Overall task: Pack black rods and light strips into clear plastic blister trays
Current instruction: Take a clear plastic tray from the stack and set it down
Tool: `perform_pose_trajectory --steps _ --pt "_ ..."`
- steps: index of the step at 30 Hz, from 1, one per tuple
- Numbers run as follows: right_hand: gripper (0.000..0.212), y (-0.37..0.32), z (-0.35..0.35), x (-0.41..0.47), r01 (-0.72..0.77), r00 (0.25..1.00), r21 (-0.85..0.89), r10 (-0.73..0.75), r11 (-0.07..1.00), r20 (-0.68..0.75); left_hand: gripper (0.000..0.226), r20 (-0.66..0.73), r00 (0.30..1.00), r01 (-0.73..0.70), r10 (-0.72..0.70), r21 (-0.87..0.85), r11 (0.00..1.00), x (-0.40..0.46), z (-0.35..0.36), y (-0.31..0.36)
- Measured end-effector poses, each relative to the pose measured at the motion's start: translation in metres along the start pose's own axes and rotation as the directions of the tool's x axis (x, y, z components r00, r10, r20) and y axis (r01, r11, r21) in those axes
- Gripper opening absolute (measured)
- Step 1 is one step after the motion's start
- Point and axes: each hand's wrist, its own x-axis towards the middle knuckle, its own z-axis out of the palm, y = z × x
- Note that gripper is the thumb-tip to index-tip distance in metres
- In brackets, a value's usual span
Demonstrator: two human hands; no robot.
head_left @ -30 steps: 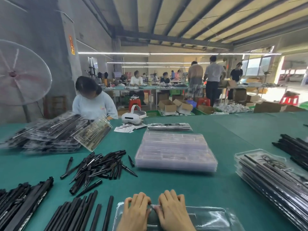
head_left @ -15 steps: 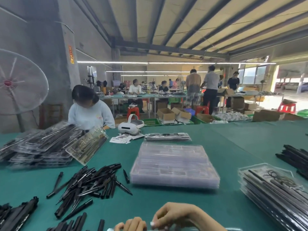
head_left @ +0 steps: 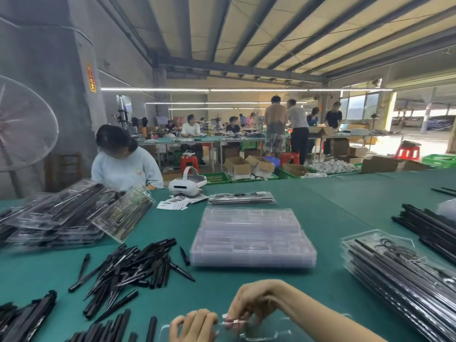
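A: The room?
B: A workshop; a green table (head_left: pixel 320 213) under everything, bare in the far right.
A: On it?
B: Empty trays (head_left: pixel 251 238) stacked mid-table, rods (head_left: pixel 133 262) heaped left.
A: Hands?
B: At the near edge, on a tray (head_left: pixel 266 333): left hand (head_left: pixel 195 325) curled on it, right hand (head_left: pixel 256 301) pinching its lip.

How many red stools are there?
3, all far beyond the table: one stool behind the white headset, one by the standing people, one at right. More may be hidden.
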Motion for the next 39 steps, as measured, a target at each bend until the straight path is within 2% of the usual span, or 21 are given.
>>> perform_pose_trajectory --steps 1,2,3,4,6,10,14,17,21,23,26,28,30,33,36,39 --pt "0.032 -0.001 0.001 -0.003 0.004 1.000 -0.021 -0.004 1.000 0.013 0.036 -0.100 0.995 0.016 -0.013 0.028 0.999 -0.006 0.009 -0.003" --pt "0.035 -0.003 0.000 -0.003 0.001 1.000 -0.030 0.000 1.000 0.019 0.032 -0.091 0.996 -0.001 0.006 0.056 0.998 -0.015 0.021 0.001" --pt "0.036 -0.005 0.000 -0.005 0.000 1.000 -0.051 0.001 0.999 0.013 0.026 -0.124 0.990 0.064 -0.061 0.016 0.998 -0.017 0.016 0.005" --pt "0.038 -0.006 0.000 -0.006 -0.005 1.000 -0.057 0.006 0.998 0.010 0.019 -0.130 0.990 0.057 -0.058 -0.005 0.998 -0.015 0.011 0.001" --pt "0.038 -0.008 0.003 -0.006 -0.019 1.000 -0.076 0.018 0.997 -0.011 0.015 -0.226 0.974 0.017 -0.013 0.015 1.000 -0.012 0.010 -0.005" --pt "0.018 -0.014 0.012 -0.005 0.012 0.996 -0.261 -0.034 0.965 -0.080 0.024 -0.135 0.991 -0.002 0.007 0.040 0.999 -0.025 0.013 -0.008" --pt "0.020 -0.022 0.014 -0.010 0.026 0.997 -0.262 -0.045 0.965 -0.068 0.028 -0.079 0.997 0.012 -0.006 0.072 0.997 -0.024 0.006 -0.008" --pt "0.027 -0.027 0.017 -0.015 0.040 0.996 -0.248 -0.058 0.968 -0.065 0.048 -0.051 0.999 0.006 -0.003 0.062 0.998 -0.023 -0.001 -0.004" --pt "0.034 -0.029 0.014 -0.016 0.028 0.944 -0.428 -0.165 0.903 -0.286 0.038 -0.091 0.995 -0.050 0.051 0.015 0.999 -0.011 -0.016 0.012" --pt "0.025 -0.034 0.013 -0.023 0.128 0.952 -0.394 -0.224 0.910 -0.207 0.039 -0.063 0.994 -0.086 0.088 0.046 0.995 -0.003 -0.022 0.020" --pt "0.018 -0.044 0.011 -0.035 0.265 0.950 -0.266 -0.298 0.927 -0.094 0.041 -0.004 1.000 -0.026 0.026 0.120 0.992 0.004 -0.025 0.022" --pt "0.017 -0.045 0.006 -0.041 0.263 0.960 -0.187 -0.275 0.947 -0.042 0.035 -0.011 1.000 -0.018 0.020 0.147 0.989 0.000 -0.023 0.016" --pt "0.012 -0.039 0.003 -0.045 0.231 0.972 -0.152 -0.235 0.961 -0.002 0.049 0.020 1.000 -0.007 0.005 0.116 0.993 -0.004 -0.022 0.007" --pt "0.007 -0.026 0.001 -0.046 0.214 0.976 -0.152 -0.219 0.965 -0.011 0.077 0.098 0.994 0.022 -0.037 0.152 0.988 -0.004 -0.023 0.001" --pt "0.008 -0.023 0.004 -0.046 0.226 0.971 -0.157 -0.234 0.961 -0.037 0.077 0.102 0.994 0.016 -0.032 0.158 0.987 -0.002 -0.023 0.002" --pt "0.008 -0.028 0.009 -0.048 0.246 0.954 -0.302 -0.285 0.921 -0.089 0.079 0.105 0.994 0.017 -0.032 0.135 0.991 -0.003 -0.023 0.003"
